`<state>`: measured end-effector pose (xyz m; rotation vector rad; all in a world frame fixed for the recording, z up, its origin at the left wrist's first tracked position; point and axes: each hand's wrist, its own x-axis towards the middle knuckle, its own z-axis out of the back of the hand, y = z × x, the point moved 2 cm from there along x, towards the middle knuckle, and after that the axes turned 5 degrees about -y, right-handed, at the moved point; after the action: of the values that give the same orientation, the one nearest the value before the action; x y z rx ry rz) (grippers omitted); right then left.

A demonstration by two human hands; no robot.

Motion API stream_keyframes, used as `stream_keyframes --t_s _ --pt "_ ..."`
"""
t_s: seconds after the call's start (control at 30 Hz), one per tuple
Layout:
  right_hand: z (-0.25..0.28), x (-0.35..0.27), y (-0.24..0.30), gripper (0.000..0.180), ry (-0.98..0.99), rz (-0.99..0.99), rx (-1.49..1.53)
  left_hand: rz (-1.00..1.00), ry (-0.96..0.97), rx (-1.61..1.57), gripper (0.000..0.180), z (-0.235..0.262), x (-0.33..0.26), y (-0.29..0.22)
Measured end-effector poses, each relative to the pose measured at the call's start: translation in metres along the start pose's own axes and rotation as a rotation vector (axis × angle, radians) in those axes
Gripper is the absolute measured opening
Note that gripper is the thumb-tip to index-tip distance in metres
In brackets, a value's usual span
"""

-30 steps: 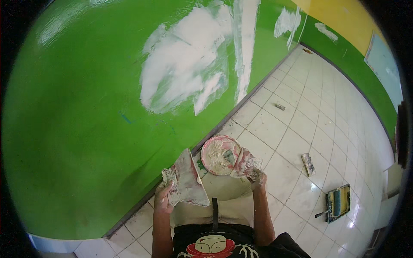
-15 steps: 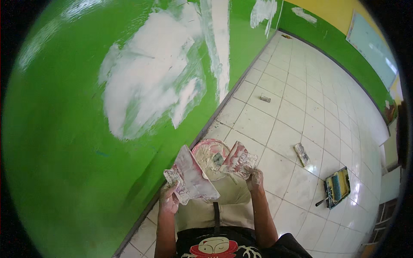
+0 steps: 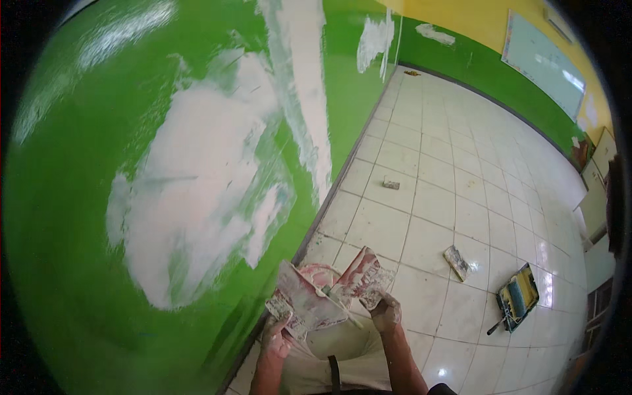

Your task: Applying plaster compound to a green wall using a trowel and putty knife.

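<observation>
Head view. The left hand (image 3: 275,343) is clamped on a putty-smeared hawk board (image 3: 304,301); the right hand (image 3: 385,312) has its fingers closed around a wide putty knife (image 3: 364,276) whose blade meets the board's upper edge. Step judged: loading filler onto the blade. Next, the loaded blade must be carried level to the white patch (image 3: 197,197) on the green wall (image 3: 72,217).
</observation>
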<state>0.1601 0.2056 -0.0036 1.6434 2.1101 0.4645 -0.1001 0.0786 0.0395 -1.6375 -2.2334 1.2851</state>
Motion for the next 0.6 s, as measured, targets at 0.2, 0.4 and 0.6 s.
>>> stream_keyframes --t_s 0.2,0.4,0.6 --pt "-0.029 0.007 0.006 0.034 -0.18 -0.08 0.002 0.169 0.03 -0.037 0.034 -0.015 0.017 0.021" --pt "-0.049 0.024 0.011 0.024 -0.235 -0.039 -0.045 0.2 0.099 -0.141 0.043 -0.083 0.034 0.038" --pt "-0.073 0.033 0.005 0.007 -0.274 -0.001 -0.191 0.323 0.129 -0.208 0.054 -0.127 0.045 0.06"
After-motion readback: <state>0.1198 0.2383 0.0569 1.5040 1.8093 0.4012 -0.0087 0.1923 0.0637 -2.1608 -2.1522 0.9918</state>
